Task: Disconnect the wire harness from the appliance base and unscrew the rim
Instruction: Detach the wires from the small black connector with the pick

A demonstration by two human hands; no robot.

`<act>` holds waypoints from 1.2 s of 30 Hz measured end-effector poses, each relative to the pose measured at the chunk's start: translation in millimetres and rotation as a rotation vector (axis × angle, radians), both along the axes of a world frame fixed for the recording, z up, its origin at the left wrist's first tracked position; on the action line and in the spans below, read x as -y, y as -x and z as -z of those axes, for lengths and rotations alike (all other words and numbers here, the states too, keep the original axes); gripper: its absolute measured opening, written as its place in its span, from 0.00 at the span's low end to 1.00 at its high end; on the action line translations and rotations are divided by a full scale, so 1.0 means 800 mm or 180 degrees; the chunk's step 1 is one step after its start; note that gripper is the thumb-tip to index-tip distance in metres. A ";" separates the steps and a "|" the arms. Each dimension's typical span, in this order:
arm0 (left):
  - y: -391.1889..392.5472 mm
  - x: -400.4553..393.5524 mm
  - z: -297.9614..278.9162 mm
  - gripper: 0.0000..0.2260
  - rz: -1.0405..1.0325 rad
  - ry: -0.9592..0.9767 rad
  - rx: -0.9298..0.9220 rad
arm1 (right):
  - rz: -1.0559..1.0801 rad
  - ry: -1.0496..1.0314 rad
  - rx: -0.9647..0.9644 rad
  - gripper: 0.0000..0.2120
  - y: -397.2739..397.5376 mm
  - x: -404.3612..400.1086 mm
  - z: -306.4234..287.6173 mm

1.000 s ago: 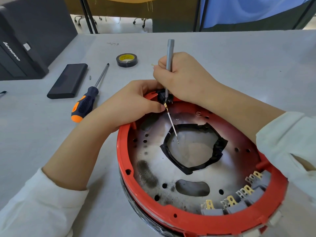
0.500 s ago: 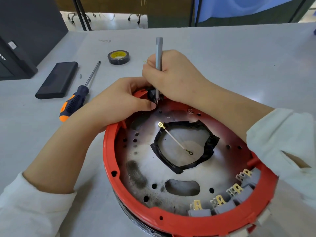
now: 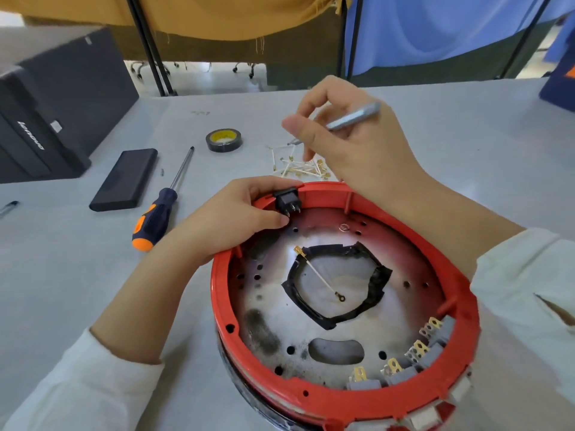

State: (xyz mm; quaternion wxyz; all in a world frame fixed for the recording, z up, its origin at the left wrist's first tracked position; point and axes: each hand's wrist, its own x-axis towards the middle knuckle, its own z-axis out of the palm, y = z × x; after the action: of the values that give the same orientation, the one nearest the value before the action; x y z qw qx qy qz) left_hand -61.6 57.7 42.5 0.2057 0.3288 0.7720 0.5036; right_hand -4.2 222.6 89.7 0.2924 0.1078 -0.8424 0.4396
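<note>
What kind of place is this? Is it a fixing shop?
Probably a repair or workshop table, though not surely a shop. An opened red appliance base sits on a grey table, with a screwdriver, a roll of black tape and a pile of pulled wires nearby.

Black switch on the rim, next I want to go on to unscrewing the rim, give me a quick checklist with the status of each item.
1. Switch terminals free of wires: ok, bare prongs show.
2. Loose wire out of the base: not ok, it lies on the plate across the taped hole.
3. Left hand steadying the red rim: ok, it grips the rim at the switch.
4. Right hand free for a driver: not ok, it holds the grey tool, lifted above the wire pile.
5. Big screwdriver within reach: ok, on the table left of the rim.
6. Rim screws present: cannot tell, only holes show.
</note>
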 end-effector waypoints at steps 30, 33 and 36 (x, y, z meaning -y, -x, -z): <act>0.001 0.001 0.004 0.23 -0.0083 0.0076 -0.0066 | -0.0169 -0.2210 0.1435 0.07 -0.057 -0.002 0.049; 0.001 0.001 0.003 0.23 -0.0095 0.0078 -0.0071 | -0.0231 -0.2251 0.1331 0.05 -0.058 -0.003 0.048; 0.000 0.001 0.002 0.23 -0.0104 0.0105 -0.0063 | -0.0302 -0.2141 0.1328 0.04 -0.058 -0.002 0.048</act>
State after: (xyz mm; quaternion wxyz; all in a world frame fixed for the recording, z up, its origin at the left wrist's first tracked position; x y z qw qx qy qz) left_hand -61.9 57.2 40.8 0.1952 0.3177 0.7875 0.4908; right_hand 41.9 224.0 51.0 0.0428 0.1448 -0.9747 0.1646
